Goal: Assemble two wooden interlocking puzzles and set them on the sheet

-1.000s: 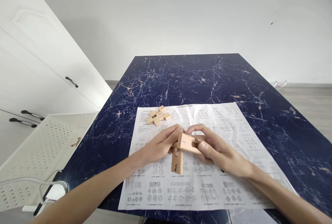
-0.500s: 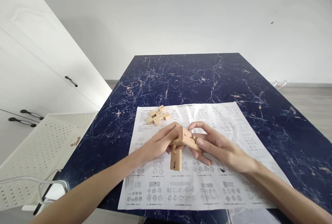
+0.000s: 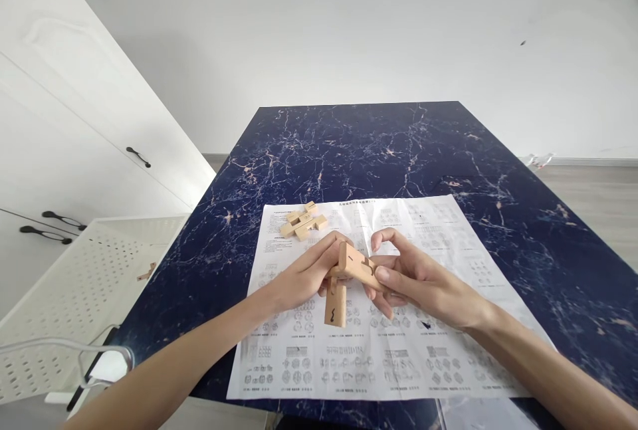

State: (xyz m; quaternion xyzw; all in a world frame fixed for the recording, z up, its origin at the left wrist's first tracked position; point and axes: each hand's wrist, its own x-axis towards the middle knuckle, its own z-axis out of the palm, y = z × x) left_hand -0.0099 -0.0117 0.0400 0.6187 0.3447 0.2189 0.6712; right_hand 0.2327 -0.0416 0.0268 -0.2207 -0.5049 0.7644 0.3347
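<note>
Two notched wooden puzzle pieces are crossed between my hands, above a printed instruction sheet (image 3: pixel 399 370). The upper wooden puzzle piece (image 3: pixel 355 261) bears a dark mark and slants down to the right. Beneath it, the lower wooden puzzle piece (image 3: pixel 335 307) points toward me and has a squiggle on its end. My left hand (image 3: pixel 309 274) is closed around the left side where the pieces meet. With thumb and fingers, my right hand (image 3: pixel 419 277) grips the right end of the upper piece; its index finger is raised and curled. Palm-side fingers are partly hidden.
Several interlocked wooden pieces (image 3: pixel 303 220) lie at the sheet's upper left. The sheet rests on a dark blue marbled table (image 3: pixel 359 151). At left stand a white perforated surface (image 3: pixel 90 270) with cables (image 3: pixel 64 343) and a white cabinet (image 3: pixel 84 104).
My right index finger has lifted away from the pieces and curled. The held pieces have shifted slightly left.
</note>
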